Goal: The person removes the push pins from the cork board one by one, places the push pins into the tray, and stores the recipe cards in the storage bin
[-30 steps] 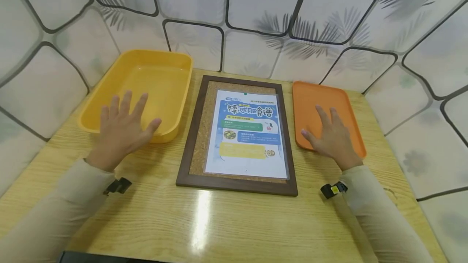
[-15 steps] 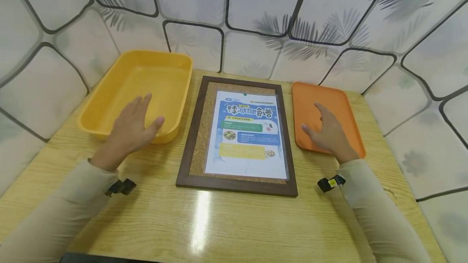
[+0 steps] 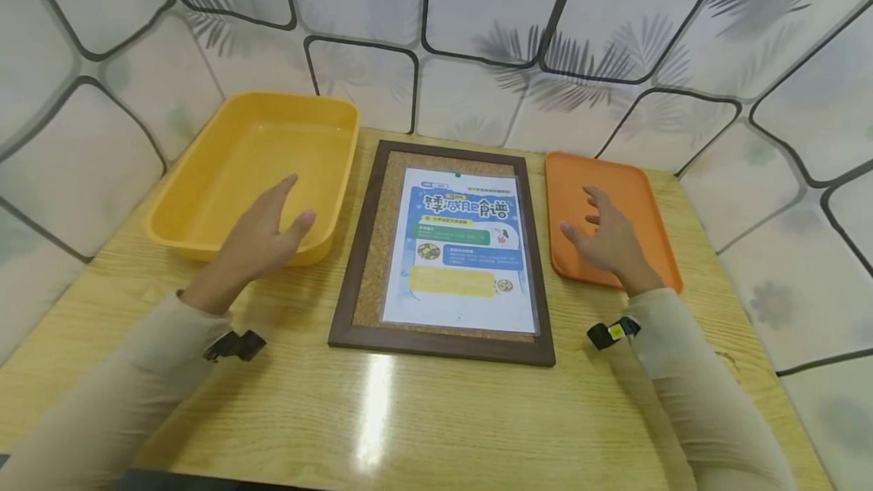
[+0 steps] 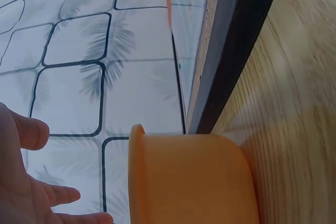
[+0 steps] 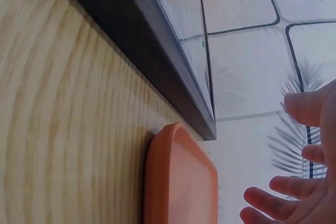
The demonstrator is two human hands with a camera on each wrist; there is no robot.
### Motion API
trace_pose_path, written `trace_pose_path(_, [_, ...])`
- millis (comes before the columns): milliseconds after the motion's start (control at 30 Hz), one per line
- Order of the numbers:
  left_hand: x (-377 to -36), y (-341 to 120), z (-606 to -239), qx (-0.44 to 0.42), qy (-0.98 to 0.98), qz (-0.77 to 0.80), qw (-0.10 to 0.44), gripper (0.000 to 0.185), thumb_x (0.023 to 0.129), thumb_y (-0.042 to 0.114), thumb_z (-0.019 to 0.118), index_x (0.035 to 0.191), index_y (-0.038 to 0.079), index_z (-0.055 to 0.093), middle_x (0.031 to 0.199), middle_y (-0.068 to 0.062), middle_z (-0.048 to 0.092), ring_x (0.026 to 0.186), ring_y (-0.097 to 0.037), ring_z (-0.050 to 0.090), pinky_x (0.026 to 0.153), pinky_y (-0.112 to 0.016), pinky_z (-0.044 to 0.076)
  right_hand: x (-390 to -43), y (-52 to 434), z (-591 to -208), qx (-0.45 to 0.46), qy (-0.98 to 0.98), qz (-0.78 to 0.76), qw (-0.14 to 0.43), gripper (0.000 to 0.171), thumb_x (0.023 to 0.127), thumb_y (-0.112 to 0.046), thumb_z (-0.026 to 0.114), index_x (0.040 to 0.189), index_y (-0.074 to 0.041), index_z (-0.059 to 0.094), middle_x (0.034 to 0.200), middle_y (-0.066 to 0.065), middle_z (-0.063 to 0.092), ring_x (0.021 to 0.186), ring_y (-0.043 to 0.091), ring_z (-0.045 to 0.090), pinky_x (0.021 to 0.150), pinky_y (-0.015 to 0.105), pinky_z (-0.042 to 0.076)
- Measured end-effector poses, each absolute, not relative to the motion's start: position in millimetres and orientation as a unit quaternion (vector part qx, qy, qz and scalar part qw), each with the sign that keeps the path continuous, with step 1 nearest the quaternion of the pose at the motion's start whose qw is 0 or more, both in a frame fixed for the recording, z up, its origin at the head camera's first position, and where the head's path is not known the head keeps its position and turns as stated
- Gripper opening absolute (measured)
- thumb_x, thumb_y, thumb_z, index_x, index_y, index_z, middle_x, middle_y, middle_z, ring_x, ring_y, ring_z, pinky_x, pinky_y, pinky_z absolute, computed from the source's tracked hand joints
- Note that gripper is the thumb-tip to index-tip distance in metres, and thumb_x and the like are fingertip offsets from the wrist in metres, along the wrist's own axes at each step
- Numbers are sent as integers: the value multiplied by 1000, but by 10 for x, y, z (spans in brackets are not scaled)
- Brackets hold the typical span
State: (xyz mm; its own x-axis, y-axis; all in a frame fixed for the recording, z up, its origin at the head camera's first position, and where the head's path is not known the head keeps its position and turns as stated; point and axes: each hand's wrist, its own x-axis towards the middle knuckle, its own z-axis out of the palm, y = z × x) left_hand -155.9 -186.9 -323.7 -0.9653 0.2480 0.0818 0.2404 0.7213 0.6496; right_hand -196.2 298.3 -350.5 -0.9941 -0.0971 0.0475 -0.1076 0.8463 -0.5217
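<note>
My left hand [image 3: 267, 236] hovers over the near right corner of a deep yellow bin [image 3: 204, 165], turned on edge, fingers straight, holding nothing. My right hand [image 3: 605, 237] floats above a flat orange tray [image 3: 580, 173], fingers loosely spread and empty. Between them lies a dark wooden frame [image 3: 355, 264] with a cork backing and a blue-and-white printed sheet [image 3: 464, 248] pinned on it. In the left wrist view my left hand's fingers [image 4: 31, 203] show beside the bin's wall [image 4: 194, 182]. In the right wrist view my right hand's fingers [image 5: 294, 192] hang over the tray's edge [image 5: 178, 182].
Everything sits on a light wooden table [image 3: 436, 415] enclosed by white padded walls [image 3: 477, 29] with black seams and leaf prints. The bin holds nothing visible. Bare tabletop stretches along the near edge in front of the frame.
Both hands have lifted and turned inward from lying flat, palms down. The left hand moved right toward the frame; the right hand shifted slightly up and left. Nothing else moved.
</note>
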Motion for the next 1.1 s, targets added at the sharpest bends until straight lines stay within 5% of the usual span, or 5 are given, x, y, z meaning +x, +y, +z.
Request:
trace_pose_path(467, [-1590, -1717, -3244, 116, 905, 410, 14, 68, 95, 42, 39, 146, 10, 8, 144, -24, 23, 124, -46, 28, 97, -61, 25, -2116, 2880, -3519, 42, -941, 334, -20, 68, 88, -45, 53, 143, -18, 23, 142, 17, 31, 117, 38, 43, 85, 53, 43])
trace_pose_path(1100, [-1552, -1605, -3289, 137, 901, 412, 27, 67, 96, 42, 37, 146, 10, 7, 143, -24, 23, 124, -48, 28, 96, -61, 26, -2161, 2756, -3535, 48, -929, 365, -31, 66, 88, -40, 57, 141, -16, 26, 141, 18, 32, 115, 38, 45, 85, 51, 44])
